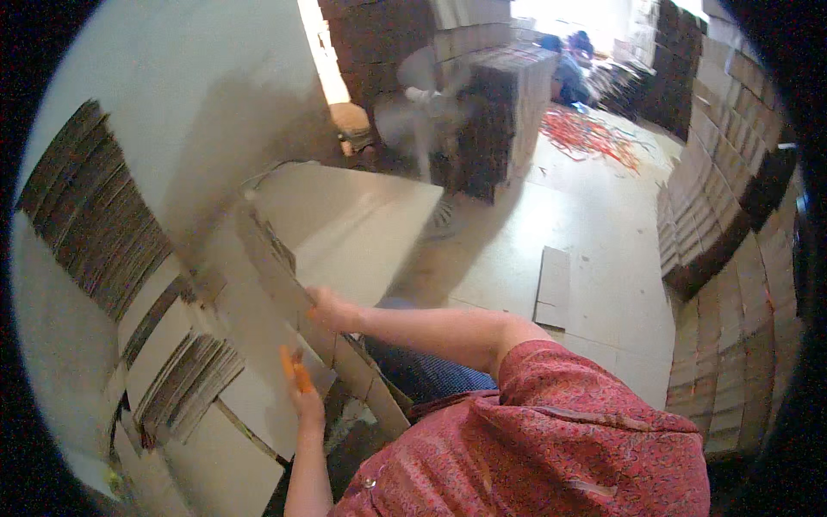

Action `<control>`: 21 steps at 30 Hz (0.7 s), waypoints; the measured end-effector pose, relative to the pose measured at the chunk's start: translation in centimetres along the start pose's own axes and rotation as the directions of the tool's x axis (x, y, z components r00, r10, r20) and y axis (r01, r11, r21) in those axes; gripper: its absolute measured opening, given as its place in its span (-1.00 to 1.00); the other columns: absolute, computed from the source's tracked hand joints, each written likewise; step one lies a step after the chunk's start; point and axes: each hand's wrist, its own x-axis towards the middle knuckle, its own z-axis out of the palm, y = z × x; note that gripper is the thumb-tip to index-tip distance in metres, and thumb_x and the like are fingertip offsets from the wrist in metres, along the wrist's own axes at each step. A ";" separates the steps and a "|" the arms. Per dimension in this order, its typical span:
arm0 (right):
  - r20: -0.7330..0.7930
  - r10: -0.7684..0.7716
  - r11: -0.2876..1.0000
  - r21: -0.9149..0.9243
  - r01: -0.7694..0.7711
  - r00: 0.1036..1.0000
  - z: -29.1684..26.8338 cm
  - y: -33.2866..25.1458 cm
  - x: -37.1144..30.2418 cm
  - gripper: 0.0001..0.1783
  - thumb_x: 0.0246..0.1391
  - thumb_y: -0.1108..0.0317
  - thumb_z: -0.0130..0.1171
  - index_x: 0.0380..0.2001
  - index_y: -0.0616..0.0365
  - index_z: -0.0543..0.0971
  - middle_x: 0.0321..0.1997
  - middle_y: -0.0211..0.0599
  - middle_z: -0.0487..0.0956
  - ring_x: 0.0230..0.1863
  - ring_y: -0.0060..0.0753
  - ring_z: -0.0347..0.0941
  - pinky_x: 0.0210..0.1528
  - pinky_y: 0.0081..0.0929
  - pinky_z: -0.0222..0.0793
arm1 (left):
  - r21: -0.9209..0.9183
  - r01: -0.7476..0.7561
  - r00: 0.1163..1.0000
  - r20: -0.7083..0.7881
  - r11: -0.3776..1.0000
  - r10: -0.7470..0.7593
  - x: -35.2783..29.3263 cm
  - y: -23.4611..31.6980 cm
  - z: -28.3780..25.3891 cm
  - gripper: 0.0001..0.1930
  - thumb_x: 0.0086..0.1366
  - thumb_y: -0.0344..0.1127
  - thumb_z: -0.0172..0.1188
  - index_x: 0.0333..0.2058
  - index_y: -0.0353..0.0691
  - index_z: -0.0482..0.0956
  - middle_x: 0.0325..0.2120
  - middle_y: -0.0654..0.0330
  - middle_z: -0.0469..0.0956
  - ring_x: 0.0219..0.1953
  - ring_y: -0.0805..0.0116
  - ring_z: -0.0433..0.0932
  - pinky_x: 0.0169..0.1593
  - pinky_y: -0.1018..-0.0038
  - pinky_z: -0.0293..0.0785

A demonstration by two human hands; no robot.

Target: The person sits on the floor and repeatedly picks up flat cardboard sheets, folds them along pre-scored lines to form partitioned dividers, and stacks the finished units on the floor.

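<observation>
A long piece of brown cardboard slants across in front of me, from the far left toward my lap. My right hand reaches across my body, its fingers closed on the upper edge of that cardboard. Nearer to me, my left hand has its fingers stretched out beside a pale flat cardboard sheet. Orange coverings show on some of its fingers. Whether those fingertips touch the sheet I cannot tell. Another large pale sheet lies beyond my right hand.
Stacked cardboard pieces stand at left, with a smaller bundle nearer. A pedestal fan stands ahead beside tall cardboard stacks. Stacks line the right. A flat piece and red strips lie on the floor; people sit far back.
</observation>
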 end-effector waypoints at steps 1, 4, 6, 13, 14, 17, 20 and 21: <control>-0.067 -0.046 0.991 0.119 0.054 0.997 -1.7 -0.9 -2.2 -0.59 -0.07 0.44 0.05 -0.08 0.32 0.40 -0.29 -0.04 0.56 -0.16 -0.19 0.49 -0.18 -0.28 0.39 | 0.121 -0.091 0.991 -0.083 0.988 0.102 -0.5 -2.6 -1.1 -0.35 0.35 0.07 -0.20 0.24 -0.28 0.00 0.25 0.02 0.04 0.27 0.09 0.03 0.26 0.16 -0.09; -0.076 0.049 0.890 0.457 -0.008 0.996 -7.5 -4.0 -7.6 -0.46 0.00 0.48 0.00 0.11 0.28 0.27 0.02 -0.06 0.44 0.09 -0.34 0.30 0.09 -0.42 0.21 | 0.898 0.121 0.990 -0.138 0.422 0.009 -2.7 -3.5 -3.1 -0.43 0.33 -0.07 -0.11 0.18 -0.31 0.13 0.18 -0.05 0.16 0.24 0.02 0.09 0.24 0.13 -0.05; -0.386 -0.200 0.915 0.256 0.313 0.901 -9.9 -0.7 -5.9 -0.36 0.03 0.47 0.01 0.22 0.24 0.14 0.27 -0.06 0.18 0.29 -0.38 0.04 0.29 -0.50 -0.08 | 0.938 -0.002 0.993 -0.040 0.348 0.114 -0.6 -4.5 -4.1 -0.45 0.31 -0.06 -0.09 0.14 -0.33 0.19 0.15 -0.08 0.20 0.21 -0.03 0.11 0.23 0.11 -0.03; -0.891 -0.311 0.950 -0.283 0.131 0.331 -26.5 4.7 -21.0 -0.41 -0.10 0.57 0.00 0.10 0.28 0.27 -0.04 0.09 0.46 -0.03 -0.14 0.41 -0.02 -0.36 0.32 | 0.972 -0.094 0.987 0.062 0.215 0.151 -0.9 -3.6 -1.6 -0.46 0.30 -0.02 -0.07 0.08 -0.35 0.30 0.13 -0.07 0.24 0.19 -0.06 0.14 0.21 0.09 0.02; -0.885 -0.335 0.940 -0.338 0.049 0.323 -27.3 5.7 -22.4 -0.41 -0.13 0.60 -0.02 0.09 0.28 0.28 -0.14 0.14 0.51 -0.17 -0.05 0.49 -0.15 -0.32 0.41 | 0.979 -0.065 0.991 0.040 0.193 0.131 -1.4 -3.4 -2.0 -0.47 0.30 -0.02 -0.07 0.08 -0.34 0.30 0.13 -0.07 0.24 0.19 -0.06 0.14 0.21 0.10 0.03; -0.891 -0.143 0.830 -0.345 -0.439 0.431 -28.6 13.3 -27.4 -0.37 -0.19 0.66 -0.11 0.10 0.29 0.24 -0.30 0.22 0.49 -0.36 0.25 0.41 -0.32 -0.12 0.40 | 0.983 -0.066 0.993 0.048 0.174 0.107 -1.7 -2.2 -2.0 -0.52 0.30 -0.08 -0.04 0.08 -0.29 0.30 0.13 -0.06 0.23 0.19 -0.06 0.14 0.21 0.14 0.06; -0.856 -0.065 0.593 -0.447 -0.670 0.513 -26.7 26.0 -33.9 -0.36 -0.20 0.66 -0.12 0.09 0.36 0.21 -0.04 0.28 0.36 -0.13 0.22 0.36 -0.08 -0.03 0.30 | 0.979 -0.067 0.995 0.053 0.195 0.081 -1.4 -2.3 -1.9 -0.52 0.30 -0.10 -0.04 0.08 -0.31 0.30 0.14 -0.06 0.22 0.19 -0.05 0.14 0.21 0.14 0.06; -0.848 0.286 0.500 -0.264 -0.825 0.445 -24.9 29.2 -35.3 -0.41 -0.19 0.66 -0.12 0.06 0.39 0.25 0.09 0.25 0.27 0.04 0.20 0.27 0.04 -0.05 0.23 | 0.981 -0.072 0.994 0.056 0.179 0.094 -1.5 -2.7 -2.1 -0.52 0.30 -0.11 -0.03 0.08 -0.32 0.29 0.14 -0.06 0.22 0.19 -0.06 0.14 0.21 0.14 0.06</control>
